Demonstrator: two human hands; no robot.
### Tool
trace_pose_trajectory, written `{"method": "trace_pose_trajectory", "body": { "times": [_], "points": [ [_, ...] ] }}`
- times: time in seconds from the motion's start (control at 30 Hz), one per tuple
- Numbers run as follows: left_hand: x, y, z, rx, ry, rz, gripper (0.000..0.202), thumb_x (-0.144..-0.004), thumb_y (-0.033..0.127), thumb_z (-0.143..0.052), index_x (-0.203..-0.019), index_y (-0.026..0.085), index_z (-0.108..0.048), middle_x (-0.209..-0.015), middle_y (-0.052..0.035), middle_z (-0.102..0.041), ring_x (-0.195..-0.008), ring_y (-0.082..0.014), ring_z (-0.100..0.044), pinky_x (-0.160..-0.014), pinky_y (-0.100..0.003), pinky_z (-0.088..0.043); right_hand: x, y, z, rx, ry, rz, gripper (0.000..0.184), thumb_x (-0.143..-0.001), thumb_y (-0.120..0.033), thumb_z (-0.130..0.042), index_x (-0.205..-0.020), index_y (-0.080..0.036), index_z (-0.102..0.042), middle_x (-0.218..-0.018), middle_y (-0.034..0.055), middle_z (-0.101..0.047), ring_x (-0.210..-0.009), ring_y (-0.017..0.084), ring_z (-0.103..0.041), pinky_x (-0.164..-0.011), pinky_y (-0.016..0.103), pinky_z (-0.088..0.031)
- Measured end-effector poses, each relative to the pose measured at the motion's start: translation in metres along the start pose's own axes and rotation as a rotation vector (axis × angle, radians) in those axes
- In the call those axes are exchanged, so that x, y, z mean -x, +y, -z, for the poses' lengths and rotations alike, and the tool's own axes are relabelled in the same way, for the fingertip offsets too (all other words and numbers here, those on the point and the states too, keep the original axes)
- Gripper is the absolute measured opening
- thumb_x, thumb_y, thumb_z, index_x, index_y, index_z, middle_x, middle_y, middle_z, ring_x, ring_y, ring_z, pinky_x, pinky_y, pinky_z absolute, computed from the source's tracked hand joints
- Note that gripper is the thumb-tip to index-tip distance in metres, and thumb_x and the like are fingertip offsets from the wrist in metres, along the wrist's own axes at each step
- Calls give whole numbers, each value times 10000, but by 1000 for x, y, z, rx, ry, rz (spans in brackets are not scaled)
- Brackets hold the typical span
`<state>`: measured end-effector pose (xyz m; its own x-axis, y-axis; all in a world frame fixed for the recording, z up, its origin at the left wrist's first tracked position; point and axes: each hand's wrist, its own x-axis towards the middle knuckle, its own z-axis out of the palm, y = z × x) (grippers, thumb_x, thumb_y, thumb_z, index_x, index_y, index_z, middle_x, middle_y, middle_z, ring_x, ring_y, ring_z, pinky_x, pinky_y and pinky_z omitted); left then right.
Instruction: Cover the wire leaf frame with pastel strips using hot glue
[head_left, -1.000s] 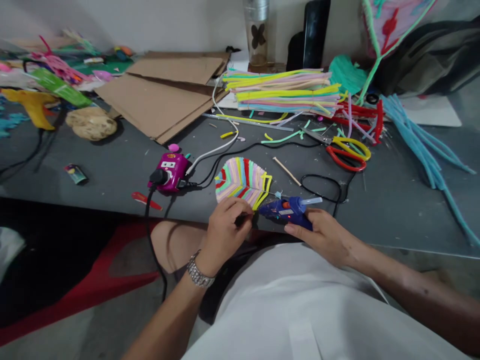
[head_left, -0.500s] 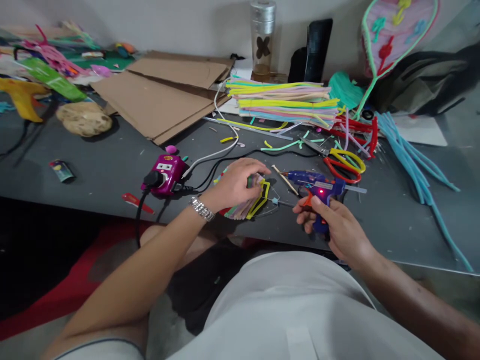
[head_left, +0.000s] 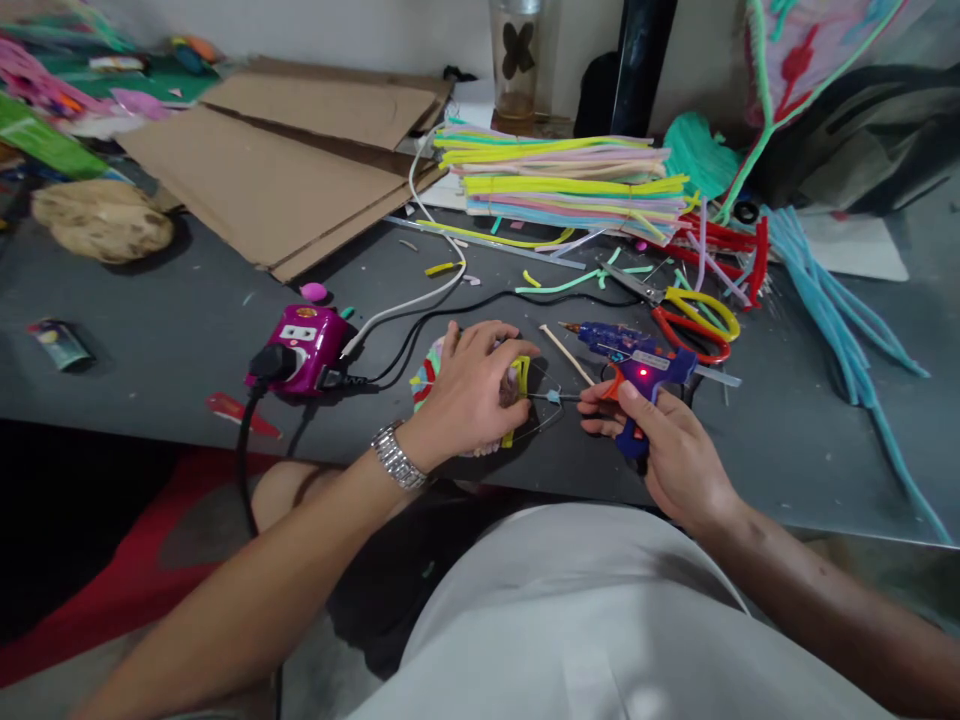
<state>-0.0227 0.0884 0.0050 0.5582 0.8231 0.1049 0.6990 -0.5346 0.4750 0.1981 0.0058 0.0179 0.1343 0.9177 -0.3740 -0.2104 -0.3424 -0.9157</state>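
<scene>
My left hand lies over a colourful pipe-cleaner craft piece, its thumb and fingers curved around the end with the yellow edge. Much of the piece is hidden under the palm. From that end a thin dark rod with a small pale-blue knot runs toward my right hand. That hand grips a blue hot glue gun with an orange trigger and a lit red light. Its nozzle points left, apart from the craft piece. The rod's far end meets my right fingertips; whether they pinch it is unclear.
A pale stick lies beside the nozzle. Behind are scissors, bundled pipe cleaners and cardboard. A purple power socket with cords stands left. Blue pipe cleaners lie right.
My view has shifted a little. My left hand has turned flatter over the craft piece, with its fingers reaching further across it. The glue gun stays in my right hand, which is closer to the rod.
</scene>
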Motion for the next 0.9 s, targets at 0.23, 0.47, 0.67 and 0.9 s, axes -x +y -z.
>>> {"method": "trace_pose_trajectory", "body": {
  "times": [0.23, 0.47, 0.67, 0.9],
  "points": [
    [8, -7, -1, 46, -20, -21, 370, -825, 332, -675, -1179, 225, -683, -1448, -159, -523, -1427, -379, -451, -1213, -729, -155, 1, -11, 15, 380, -227, -115, 499, -891, -650, -675, -951, -157, -723, -763, 48, -697, -595, 124, -566, -518, 250, -437],
    [9, -11, 0, 109, -8, -37, 358, -807, 288, -713, -1159, 228, -681, -1467, -159, -505, -1433, -375, -447, -1230, -732, -135, 0, -30, 29, 769, -307, -145, 556, -913, -715, -582, -802, -174, -654, -548, -18, -582, -512, 115, -507, -509, 258, -372],
    [9, -11, 3, 132, -37, -47, 354, -825, 284, -713, -1171, 223, -675, -1485, -170, -490, -1451, -374, -428, -1239, -730, -120, -9, -42, 27, 818, -360, -187, 560, -890, -732, -592, -778, -183, -607, -548, -19, -561, -510, 120, -494, -492, 262, -343],
    [9, -16, 6, 163, -83, -55, 380, -830, 305, -771, -1191, 245, -670, -1520, -158, -468, -1478, -365, -399, -1249, -719, -113, -17, -51, 21, 838, -388, -220, 561, -861, -746, -608, -753, -196, -586, -556, -25, -525, -505, 114, -455, -477, 261, -308]
  ]
}}
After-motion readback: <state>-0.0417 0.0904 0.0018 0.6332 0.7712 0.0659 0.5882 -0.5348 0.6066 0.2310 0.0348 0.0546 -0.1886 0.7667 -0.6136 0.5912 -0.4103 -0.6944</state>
